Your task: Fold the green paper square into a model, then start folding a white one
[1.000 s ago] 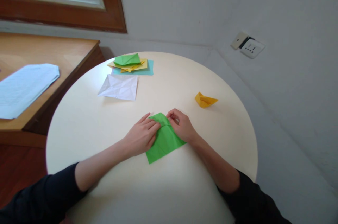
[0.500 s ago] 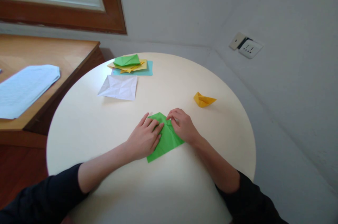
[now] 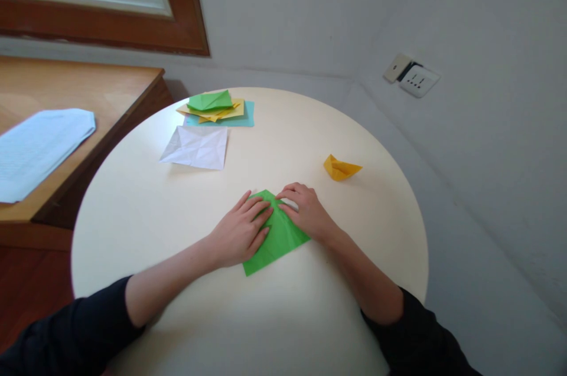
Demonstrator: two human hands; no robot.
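Observation:
A folded sheet of green paper [image 3: 279, 237] lies on the round white table in front of me, with crease lines across it. Spread flat on its left side is my left hand [image 3: 241, 231], fingers apart and pressing it down. My right hand [image 3: 307, 211] is at the upper right edge, its thumb and forefinger curled in close to each other on the paper near the top corner. Part of the sheet is hidden under both hands. To the right of them rests a small folded yellow paper boat [image 3: 341, 168], touched by neither hand.
A creased white sheet [image 3: 197, 147] lies at the table's [image 3: 266, 329] back left. Behind it is a pile with a green folded paper [image 3: 210, 101] on top of yellow and blue paper [image 3: 248, 116]. A wooden desk [image 3: 110, 84] bearing white papers [image 3: 42, 149] stands left; wall sockets [image 3: 419, 81] are right.
My right thumb and forefinger have shifted slightly left along the top edge of the green paper. My left hand stays flat on it. The view has moved slightly.

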